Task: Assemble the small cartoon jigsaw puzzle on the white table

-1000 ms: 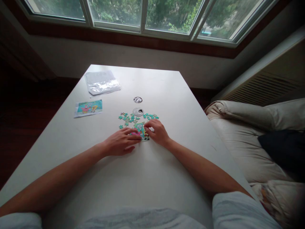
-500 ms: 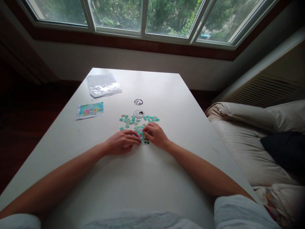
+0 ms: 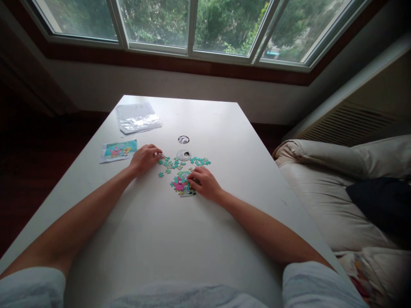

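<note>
Puzzle, part-built, picture side up, about midway between left and right edges of the surface. Loose pieces spread just beyond it, on the far-edge side. Right hand: fingers half curled over the puzzle's right part, hiding some of it; can't tell if touching or gripping a piece. Left hand: fingers bent, tips close together at the left end of the loose pieces; can't tell if one is pinched. Picture card by the left edge, plastic bag near the far left corner. Step looks like picking out a piece, right hand probably steadying the built part. Next move likely calls for a fingertip pinch on one piece, matching it to the puzzle's ragged left side, without nudging joined pieces apart.
</note>
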The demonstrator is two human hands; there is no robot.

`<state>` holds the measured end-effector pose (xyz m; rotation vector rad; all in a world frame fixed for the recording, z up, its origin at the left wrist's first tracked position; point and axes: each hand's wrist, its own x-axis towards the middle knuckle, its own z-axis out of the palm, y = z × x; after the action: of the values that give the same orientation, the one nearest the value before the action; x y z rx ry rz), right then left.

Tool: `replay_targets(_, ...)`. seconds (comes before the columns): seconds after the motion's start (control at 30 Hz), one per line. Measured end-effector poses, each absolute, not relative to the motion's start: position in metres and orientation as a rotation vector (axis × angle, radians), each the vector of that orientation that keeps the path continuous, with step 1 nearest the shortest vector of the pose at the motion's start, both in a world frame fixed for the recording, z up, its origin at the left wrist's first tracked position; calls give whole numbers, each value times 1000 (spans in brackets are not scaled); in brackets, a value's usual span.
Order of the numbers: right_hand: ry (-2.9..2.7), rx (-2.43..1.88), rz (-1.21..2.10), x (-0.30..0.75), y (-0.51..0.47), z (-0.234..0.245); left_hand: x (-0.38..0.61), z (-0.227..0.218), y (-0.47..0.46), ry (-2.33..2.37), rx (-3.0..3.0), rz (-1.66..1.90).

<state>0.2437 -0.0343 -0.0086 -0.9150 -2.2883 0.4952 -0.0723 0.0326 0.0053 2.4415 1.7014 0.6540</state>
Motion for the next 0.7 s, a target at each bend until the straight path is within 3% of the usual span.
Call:
replay_targets(0.3,-2297,-903,488,243,-34,-9,-74,5,44,1399,2469,652)
replay_targets(0.7,-2308,-919,497,244,-34,-9,-71,7,36,1614,2348,627)
